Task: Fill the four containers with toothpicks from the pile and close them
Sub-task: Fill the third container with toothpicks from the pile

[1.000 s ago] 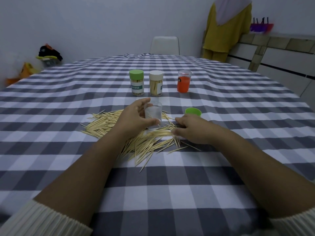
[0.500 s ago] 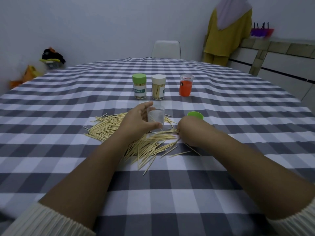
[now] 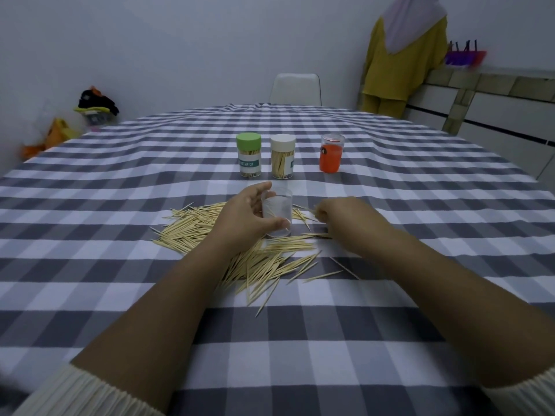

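clear container: upright on the tablecloth at the far edge of the toothpick pile, lid off, looks nearly empty; maybe one or two picks inside, hard to tell through the plastic.
left hand: fingers and thumb curl round the clear container, steadying it.
right hand: just right of the container, fingertips pinch what looks like a few toothpicks; blur makes the count unreadable.
pile: spreads from under the left forearm out to both sides, plenty left, a few strays toward the right.
green-lid container: further back, closed, toothpicks inside.
white-lid container: just beside the green one, closed, full.
orange container: apart to the right, no lid visible on it; contents can't be told.
step: i'd say filling container three of four, early.
next move: needs the pinched picks turned roughly upright and lined with the open mouth, left hand keeping the container from tipping; then more grabs from the pile before any lid goes on.
lid: not visible for this one right now.
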Demonstrator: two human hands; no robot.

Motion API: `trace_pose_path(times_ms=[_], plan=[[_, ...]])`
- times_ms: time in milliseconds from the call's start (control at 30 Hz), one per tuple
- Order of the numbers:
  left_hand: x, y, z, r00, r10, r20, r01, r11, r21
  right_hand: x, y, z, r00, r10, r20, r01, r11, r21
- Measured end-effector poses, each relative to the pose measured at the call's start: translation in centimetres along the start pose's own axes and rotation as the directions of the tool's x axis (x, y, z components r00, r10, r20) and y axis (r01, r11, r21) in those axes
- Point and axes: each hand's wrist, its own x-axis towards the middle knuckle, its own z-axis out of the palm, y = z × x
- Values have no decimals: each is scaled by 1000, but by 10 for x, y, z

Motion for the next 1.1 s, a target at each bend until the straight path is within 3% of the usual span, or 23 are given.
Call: trace_pose_path(times_ms=[133, 267, 367, 433, 500, 667, 833, 1100], plan=[[0, 0, 1, 1000, 3, 2, -3, 1000, -9, 10, 3, -7, 987, 16, -161, 57, 896, 440], [0, 0, 3, 1000, 13, -6, -13, 1000, 9, 23, -3, -7, 935, 139, -327, 214, 516, 829], [0, 1, 5, 1000, 18, -10, -18, 1000, 17, 30, -12, -10, 871, 295, -393, 335, 229, 914], [0, 2, 5, 1000, 20, -10, -20, 1000, 21, 31, -20, -6, 860, 331, -389, 372, 116, 921], [0, 2, 5, 1000, 26, -9, -26, 999, 22, 33, -26, 3, 862, 329, -385, 366, 122, 923], [1, 1, 6, 999, 49, -7, -49, 998, 32, 36, -28, 17, 887, 264, -380, 290, 322, 901], [1, 1, 6, 999, 53, -1, -53, 998, 30, 33, -27, 18, 915, 185, -359, 253, 431, 866], [1, 2, 4, 999, 28, 34, -27, 1000, -9, 27, -20, 12, 957, 83, -277, 222, 407, 886]])
